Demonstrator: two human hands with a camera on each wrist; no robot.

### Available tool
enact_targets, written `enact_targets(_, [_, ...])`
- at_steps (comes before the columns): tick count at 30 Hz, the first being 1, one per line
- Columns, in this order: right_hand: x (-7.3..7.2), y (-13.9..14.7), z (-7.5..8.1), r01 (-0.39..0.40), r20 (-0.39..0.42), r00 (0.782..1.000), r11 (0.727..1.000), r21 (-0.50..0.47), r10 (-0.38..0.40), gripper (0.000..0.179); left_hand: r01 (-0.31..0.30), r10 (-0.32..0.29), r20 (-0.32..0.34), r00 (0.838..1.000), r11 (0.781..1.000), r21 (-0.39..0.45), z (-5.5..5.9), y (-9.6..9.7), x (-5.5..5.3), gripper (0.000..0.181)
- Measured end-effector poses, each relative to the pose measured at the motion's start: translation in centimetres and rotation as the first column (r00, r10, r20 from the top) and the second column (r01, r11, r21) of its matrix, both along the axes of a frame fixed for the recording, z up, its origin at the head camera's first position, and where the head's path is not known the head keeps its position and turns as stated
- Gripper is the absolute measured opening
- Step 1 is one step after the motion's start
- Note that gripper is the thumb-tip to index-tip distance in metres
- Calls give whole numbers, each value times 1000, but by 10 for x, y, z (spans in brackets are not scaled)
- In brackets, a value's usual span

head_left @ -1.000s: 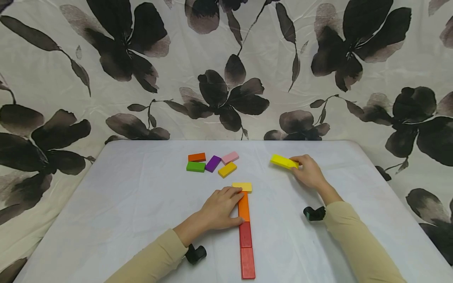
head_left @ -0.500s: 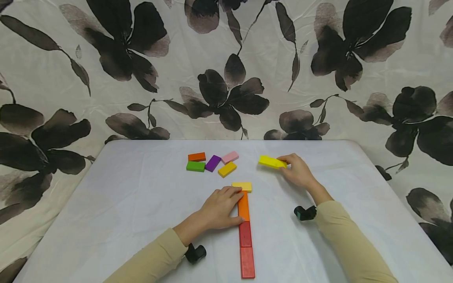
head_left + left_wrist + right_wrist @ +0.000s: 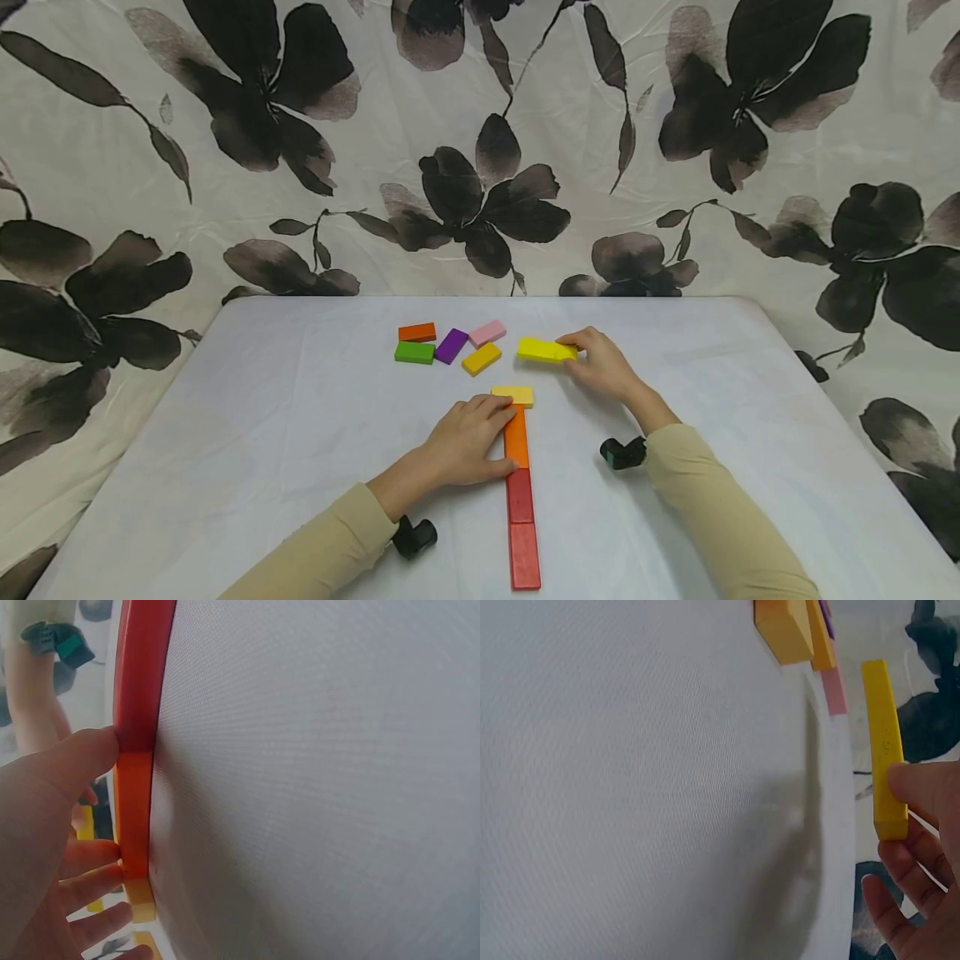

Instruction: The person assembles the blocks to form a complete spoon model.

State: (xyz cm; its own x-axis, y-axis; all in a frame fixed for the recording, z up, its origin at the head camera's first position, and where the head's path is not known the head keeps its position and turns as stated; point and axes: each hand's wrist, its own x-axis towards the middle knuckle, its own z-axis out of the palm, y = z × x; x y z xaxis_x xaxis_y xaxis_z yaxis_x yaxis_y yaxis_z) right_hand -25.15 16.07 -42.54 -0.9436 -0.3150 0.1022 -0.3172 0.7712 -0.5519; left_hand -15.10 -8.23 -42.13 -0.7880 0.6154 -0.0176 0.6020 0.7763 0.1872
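Note:
In the head view my left hand [image 3: 468, 446] rests along the left side of a row of blocks. Its thumb touches the seam between an orange block [image 3: 517, 437] and a red block [image 3: 520, 496]; its fingertips reach the orange block's far end and a light yellow block [image 3: 522, 397] lying crosswise there. A second red block [image 3: 525, 557] ends the row nearest me. My right hand [image 3: 606, 367] pinches a bright yellow block [image 3: 542, 350] by its right end. In the right wrist view that yellow block [image 3: 884, 742] is held above the table between thumb and fingers.
Left of the held block lie several loose blocks: dark yellow [image 3: 482, 359], pink [image 3: 487, 333], purple [image 3: 452, 347], green [image 3: 415, 353] and red-orange [image 3: 417, 332]. A white cloth [image 3: 262, 433] covers the table. Floral fabric [image 3: 480, 100] hangs behind its far edge.
My right hand has moved left with the yellow block, bringing it close to the loose blocks, and the block has turned nearly level across the view. My left hand and the row have stayed put.

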Motion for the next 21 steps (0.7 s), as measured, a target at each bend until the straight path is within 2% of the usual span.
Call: enact_targets(21, [8,-35,-4,-124,-9,992,991,44,124,32,6,-6,-10,1000,1000,2,2,0,1,70])
